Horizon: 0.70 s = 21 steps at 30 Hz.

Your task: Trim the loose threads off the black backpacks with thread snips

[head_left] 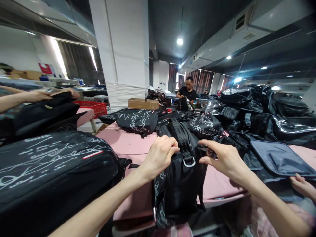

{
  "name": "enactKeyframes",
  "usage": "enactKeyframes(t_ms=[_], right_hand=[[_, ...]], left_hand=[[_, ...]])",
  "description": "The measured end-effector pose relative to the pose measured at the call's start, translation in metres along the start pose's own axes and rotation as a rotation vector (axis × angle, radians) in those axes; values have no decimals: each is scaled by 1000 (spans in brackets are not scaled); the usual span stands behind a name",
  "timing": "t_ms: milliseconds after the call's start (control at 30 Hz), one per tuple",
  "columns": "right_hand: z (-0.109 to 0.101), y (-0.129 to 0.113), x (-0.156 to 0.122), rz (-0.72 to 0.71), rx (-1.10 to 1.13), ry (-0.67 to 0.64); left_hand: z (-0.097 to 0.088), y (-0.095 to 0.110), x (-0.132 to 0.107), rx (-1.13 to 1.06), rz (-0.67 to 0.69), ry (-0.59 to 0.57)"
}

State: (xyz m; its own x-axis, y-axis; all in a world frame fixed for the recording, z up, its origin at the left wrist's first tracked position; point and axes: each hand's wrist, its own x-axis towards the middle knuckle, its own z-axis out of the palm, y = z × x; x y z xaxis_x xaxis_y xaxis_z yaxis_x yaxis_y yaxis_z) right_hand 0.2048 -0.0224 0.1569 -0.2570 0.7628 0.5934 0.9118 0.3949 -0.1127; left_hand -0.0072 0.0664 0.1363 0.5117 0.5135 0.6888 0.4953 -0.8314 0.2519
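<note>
A black backpack [186, 181] with white scribble print on its side stands upright in front of me on a pink-topped table. A strap and a silver D-ring [189, 161] show at its upper middle. My left hand [163, 151] is closed at the bag's upper left, its thumb and fingers pressed together; whatever they pinch is hidden. On the other side, my right hand [223, 156] has thumb and forefinger apart beside the bag's upper right edge. A dark part of the bag shows between them, and the other fingers are curled and partly hidden.
Black printed backpacks [138, 121] lie along the pink table [116, 136], with a large one [56, 164] at near left. Bags pile up at right [259, 112]. Co-workers' hands handle black fabric [49, 112] at left and a grey-lined bag [281, 158] at right. Another person [187, 93] stands farther back.
</note>
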Motion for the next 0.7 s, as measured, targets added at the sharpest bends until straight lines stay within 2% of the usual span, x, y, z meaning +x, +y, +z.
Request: enactKeyframes(t_ms=[33, 100, 267, 500, 700], right_hand=[[3, 1, 0, 27, -85, 72], [7, 0, 2, -4, -159, 103], [11, -7, 6, -128, -108, 43], [12, -10, 11, -59, -153, -8], [11, -17, 16, -81, -156, 19]], left_hand=[[0, 1, 0, -16, -5, -3], [-1, 2, 1, -49, -14, -15], [-5, 4, 2, -106, -62, -72], [-7, 1, 1, -177, -34, -114], [-9, 3, 3, -482, -145, -136]])
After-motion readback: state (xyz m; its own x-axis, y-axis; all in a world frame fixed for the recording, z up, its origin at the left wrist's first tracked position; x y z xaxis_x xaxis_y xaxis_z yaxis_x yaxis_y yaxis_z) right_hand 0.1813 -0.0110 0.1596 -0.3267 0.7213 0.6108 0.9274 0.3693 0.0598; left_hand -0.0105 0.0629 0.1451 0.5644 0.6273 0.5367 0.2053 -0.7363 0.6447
